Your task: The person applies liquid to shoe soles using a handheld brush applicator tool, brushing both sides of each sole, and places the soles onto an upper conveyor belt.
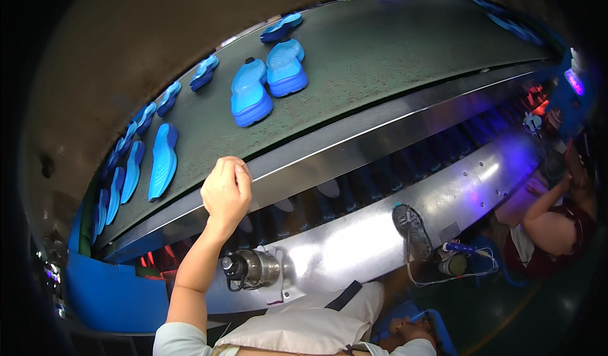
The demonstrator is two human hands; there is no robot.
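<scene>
My left hand (227, 188) is closed in a fist at the near metal rail of a dark green conveyor belt (361, 52), with no object visible in it. Just beyond it, a pair of blue shoe soles (251, 93) lies on the belt, side by side. More blue soles, several of them, lie in rows to the left, the closest one (163, 163) lying lengthwise. Low at the right of my lap, my right hand (410, 330) is in shadow by a blue bin (440, 330). Its fingers are too dim to read.
A steel bottle (256, 269) with a black lid stands on the shiny metal ledge (342, 242). Farther right on the ledge lies a dark sole-shaped piece (411, 232), with a blue-handled tool and pale cord (465, 249) beside it. Another person (557, 223) sits at the right.
</scene>
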